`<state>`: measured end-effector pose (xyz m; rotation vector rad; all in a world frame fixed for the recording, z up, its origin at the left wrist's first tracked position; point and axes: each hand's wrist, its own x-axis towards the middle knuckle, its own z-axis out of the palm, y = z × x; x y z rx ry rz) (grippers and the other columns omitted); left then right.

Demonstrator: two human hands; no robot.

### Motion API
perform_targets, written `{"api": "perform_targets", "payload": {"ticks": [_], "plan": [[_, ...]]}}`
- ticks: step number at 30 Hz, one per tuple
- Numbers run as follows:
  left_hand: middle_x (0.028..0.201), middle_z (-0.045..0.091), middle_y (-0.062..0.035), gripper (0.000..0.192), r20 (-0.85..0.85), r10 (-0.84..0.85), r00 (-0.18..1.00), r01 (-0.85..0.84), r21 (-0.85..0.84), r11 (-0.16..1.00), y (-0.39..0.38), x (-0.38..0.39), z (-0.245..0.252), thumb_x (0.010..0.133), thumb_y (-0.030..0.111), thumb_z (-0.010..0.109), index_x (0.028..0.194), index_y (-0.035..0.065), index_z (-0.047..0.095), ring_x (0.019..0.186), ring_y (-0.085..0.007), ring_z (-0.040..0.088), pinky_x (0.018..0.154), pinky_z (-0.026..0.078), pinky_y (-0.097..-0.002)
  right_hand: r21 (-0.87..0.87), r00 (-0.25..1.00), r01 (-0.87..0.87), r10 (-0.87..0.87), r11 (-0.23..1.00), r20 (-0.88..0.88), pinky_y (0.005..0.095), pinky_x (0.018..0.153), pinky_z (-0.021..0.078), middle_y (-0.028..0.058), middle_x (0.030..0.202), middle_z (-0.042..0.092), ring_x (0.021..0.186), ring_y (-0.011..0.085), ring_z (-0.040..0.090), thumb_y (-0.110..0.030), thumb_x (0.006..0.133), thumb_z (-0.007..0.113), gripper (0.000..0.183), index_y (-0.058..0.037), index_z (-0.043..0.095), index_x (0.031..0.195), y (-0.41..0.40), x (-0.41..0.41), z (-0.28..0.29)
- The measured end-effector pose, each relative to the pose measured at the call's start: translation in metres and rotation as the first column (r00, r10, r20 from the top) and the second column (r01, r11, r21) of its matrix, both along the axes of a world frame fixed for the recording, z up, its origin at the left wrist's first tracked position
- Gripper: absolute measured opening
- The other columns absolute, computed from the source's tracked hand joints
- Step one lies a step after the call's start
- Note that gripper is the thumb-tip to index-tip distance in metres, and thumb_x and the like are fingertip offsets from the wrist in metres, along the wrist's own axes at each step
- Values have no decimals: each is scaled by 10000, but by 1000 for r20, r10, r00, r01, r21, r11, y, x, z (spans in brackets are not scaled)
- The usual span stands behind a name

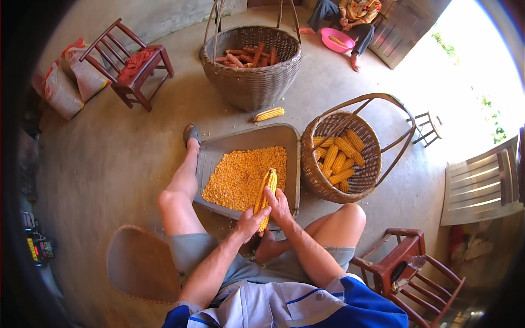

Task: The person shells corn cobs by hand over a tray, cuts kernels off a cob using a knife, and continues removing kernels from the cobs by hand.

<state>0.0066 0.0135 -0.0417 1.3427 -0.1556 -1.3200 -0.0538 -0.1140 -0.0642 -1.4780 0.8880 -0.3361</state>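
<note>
Both hands hold a yellow ear of corn (pixel 270 184) upright above a grey tray (pixel 293 164) of loose corn kernels (pixel 242 176). My left hand (pixel 251 223) grips the cob's lower end; my right hand (pixel 279 206) lies along its right side, thumb on the kernels. Part of the cob is hidden by the fingers. Right of the tray stands a woven basket (pixel 309 176) with several yellow ears of corn (pixel 338 160) inside. Another ear of corn (pixel 269 114) lies on the floor beyond the tray. Behind it, a larger woven basket (pixel 254 82) contains reddish cobs (pixel 256 55).
A person (pixel 357 16) sits at the back by a pink basin (pixel 337 40). A red wooden chair (pixel 141 74) and sacks (pixel 67 86) stand at the left. Another red chair (pixel 393 262) is at lower right, a small stool (pixel 426 129) near the bright doorway. A flat woven piece (pixel 137 264) lies at lower left.
</note>
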Motion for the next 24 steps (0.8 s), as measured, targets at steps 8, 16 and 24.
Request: {"api": "perform_targets", "payload": {"ticks": [8,16,24], "plan": [[685,580,-60,414,-182,126,975,-128,2,992,13,2,-10,1048,448,417,984,62,551,468,-175,592,319,376,-271,154,998,-41,32,987,60,302,706,468,51,879,630,806,139,566,-437,995,559,444,-1,613,1063,4,1,-14],[661,588,-55,385,48,63,997,-62,-14,998,9,-3,-13,1049,433,428,1013,70,553,445,-147,560,356,414,-256,81,972,235,-235,969,-8,374,778,507,147,947,668,882,221,621,-486,931,641,535,28,612,1076,4,14,-42],[694,633,-80,528,-40,50,998,-48,41,998,13,9,-7,1029,556,358,1049,72,566,390,-124,508,327,372,-236,134,989,149,-150,980,-8,443,865,492,273,1045,649,1016,380,636,-551,921,612,645,58,576,1131,-4,4,-29]]}}
